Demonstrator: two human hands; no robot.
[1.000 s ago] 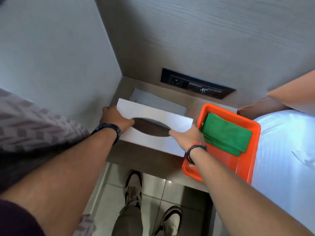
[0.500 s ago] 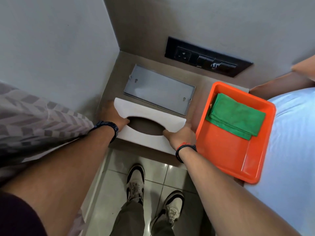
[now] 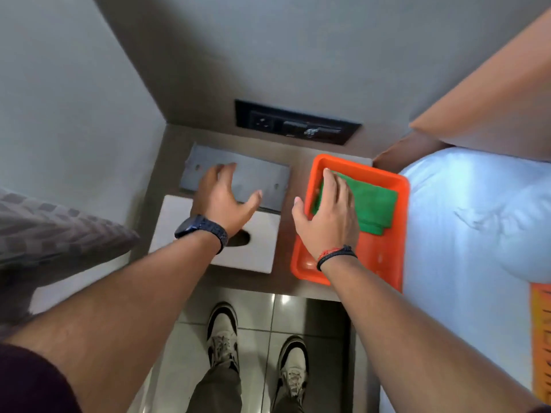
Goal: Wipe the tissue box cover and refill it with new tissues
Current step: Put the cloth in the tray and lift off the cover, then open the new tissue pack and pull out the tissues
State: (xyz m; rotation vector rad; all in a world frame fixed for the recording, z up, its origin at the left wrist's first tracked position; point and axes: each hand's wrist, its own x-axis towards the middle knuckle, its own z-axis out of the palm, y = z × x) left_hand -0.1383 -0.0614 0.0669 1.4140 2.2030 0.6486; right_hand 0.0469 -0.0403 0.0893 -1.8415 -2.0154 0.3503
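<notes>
Both hands having just released the white rectangular tissue box cover [image 3: 244, 248], right hand [image 3: 326, 216] is settling, grip apart, onto folded green cloth [image 3: 372, 204] beside it, left hand [image 3: 222, 201] hovering open: wiping imminent.

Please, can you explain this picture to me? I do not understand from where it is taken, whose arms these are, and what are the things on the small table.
The camera sits on a person's head and looks down, so the two bare arms are that person's own, and the shoes at the bottom too. There is no machine. On the brown table lies a white tissue box cover with an oval opening. Behind it is a flat grey plate. To the right stands an orange tray with a folded green cloth inside. The left hand hovers open above the cover and plate, holding nothing. The right hand reaches onto the green cloth; it has not closed on it.
</notes>
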